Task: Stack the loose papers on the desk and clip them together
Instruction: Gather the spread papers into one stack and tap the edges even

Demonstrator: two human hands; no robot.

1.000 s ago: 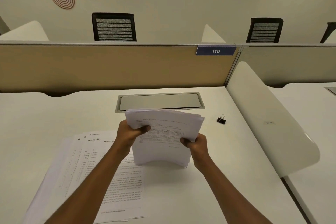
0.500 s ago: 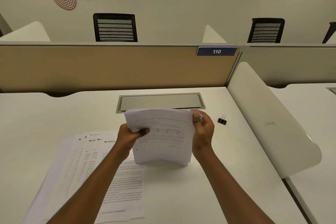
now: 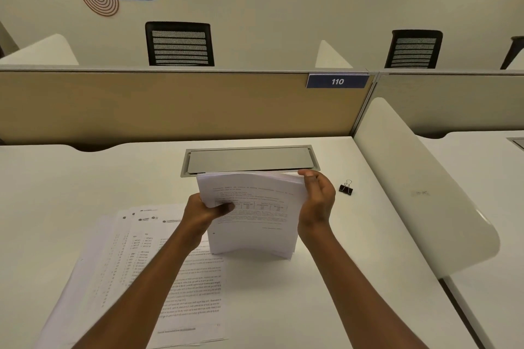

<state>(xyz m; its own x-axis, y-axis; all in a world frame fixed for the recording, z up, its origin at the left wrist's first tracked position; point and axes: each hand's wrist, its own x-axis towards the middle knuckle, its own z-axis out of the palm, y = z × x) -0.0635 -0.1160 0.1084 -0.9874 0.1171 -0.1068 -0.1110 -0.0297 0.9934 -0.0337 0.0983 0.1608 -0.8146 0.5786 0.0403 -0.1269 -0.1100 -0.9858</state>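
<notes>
The stack of white printed paper sheets (image 3: 252,221) stands on its lower edge on the white desk (image 3: 312,306). The left hand (image 3: 208,211) grasps its left edge. The right hand (image 3: 316,201) apparently clasps its upper right corner. The small black binder clip (image 3: 345,188) lies nearby, to the right.

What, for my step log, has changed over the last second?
The right hand slid up the right edge of the held stack, from low down to the top corner. The left hand kept its grip; the binder clip and loose sheets stayed put.
</notes>
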